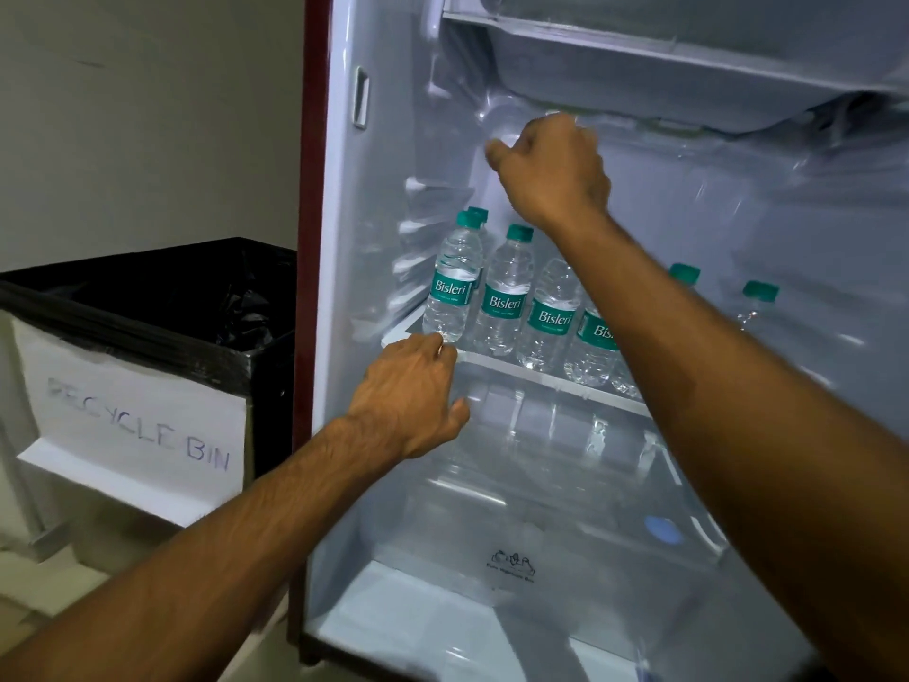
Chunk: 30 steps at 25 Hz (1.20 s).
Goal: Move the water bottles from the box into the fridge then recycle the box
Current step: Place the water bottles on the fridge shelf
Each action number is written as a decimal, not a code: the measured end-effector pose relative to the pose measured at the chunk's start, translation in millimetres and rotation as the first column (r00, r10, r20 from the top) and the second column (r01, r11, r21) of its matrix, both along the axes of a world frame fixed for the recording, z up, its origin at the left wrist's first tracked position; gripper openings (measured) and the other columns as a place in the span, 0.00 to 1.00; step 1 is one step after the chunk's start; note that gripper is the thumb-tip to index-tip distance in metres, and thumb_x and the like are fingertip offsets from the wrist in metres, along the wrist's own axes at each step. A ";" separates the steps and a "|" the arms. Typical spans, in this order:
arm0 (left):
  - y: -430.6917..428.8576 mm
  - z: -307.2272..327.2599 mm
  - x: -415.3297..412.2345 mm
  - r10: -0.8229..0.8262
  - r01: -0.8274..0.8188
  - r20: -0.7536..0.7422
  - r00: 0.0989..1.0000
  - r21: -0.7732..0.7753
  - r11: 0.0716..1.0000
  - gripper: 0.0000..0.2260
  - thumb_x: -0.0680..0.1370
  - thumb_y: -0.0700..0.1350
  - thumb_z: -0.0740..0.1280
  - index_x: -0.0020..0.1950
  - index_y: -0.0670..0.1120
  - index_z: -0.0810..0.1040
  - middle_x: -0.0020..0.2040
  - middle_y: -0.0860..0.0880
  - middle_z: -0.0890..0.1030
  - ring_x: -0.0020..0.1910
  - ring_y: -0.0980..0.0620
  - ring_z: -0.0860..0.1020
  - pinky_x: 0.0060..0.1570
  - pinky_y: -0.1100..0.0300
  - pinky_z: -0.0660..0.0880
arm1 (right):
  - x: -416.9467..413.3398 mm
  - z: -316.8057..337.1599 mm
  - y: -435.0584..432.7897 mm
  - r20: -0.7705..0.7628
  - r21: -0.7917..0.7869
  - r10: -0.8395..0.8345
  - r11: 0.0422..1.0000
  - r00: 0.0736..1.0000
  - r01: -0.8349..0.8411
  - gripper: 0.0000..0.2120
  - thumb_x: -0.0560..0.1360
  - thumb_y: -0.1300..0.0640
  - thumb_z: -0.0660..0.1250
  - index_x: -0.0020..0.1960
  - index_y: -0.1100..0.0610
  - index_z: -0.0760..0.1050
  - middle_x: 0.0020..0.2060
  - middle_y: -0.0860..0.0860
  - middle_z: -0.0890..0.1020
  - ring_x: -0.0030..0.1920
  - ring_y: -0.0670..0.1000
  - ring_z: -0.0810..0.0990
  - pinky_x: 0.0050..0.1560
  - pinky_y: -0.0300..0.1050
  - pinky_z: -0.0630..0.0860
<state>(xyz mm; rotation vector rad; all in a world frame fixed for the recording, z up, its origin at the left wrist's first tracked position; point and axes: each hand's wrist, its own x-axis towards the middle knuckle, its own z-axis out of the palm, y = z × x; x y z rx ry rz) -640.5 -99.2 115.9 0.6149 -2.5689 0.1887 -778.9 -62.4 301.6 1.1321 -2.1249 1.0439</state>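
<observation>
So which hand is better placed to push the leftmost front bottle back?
Left. The left hand sits at the shelf edge by the base of that bottle; the right hand hangs above the caps.

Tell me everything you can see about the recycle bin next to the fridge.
The recycle bin stands upright just left of the open fridge. It is boxy, lined with a glossy black plastic bag folded over its rim. A white paper sign on its front reads RECYCLE BIN in handwriting. Its inside is dark.

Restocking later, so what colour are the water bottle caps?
Teal green caps, clearest in the head view.
</observation>
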 end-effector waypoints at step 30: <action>73.0 -208.0 338.9 0.000 -0.517 0.813 0.582 0.370 0.772 0.16 0.76 0.53 0.69 0.62 0.49 0.78 0.56 0.50 0.81 0.52 0.51 0.80 0.53 0.57 0.78 | 255.8 -346.6 134.9 0.035 0.431 0.812 0.514 0.583 -0.742 0.09 0.78 0.51 0.65 0.43 0.54 0.77 0.37 0.46 0.78 0.32 0.47 0.71 0.32 0.39 0.61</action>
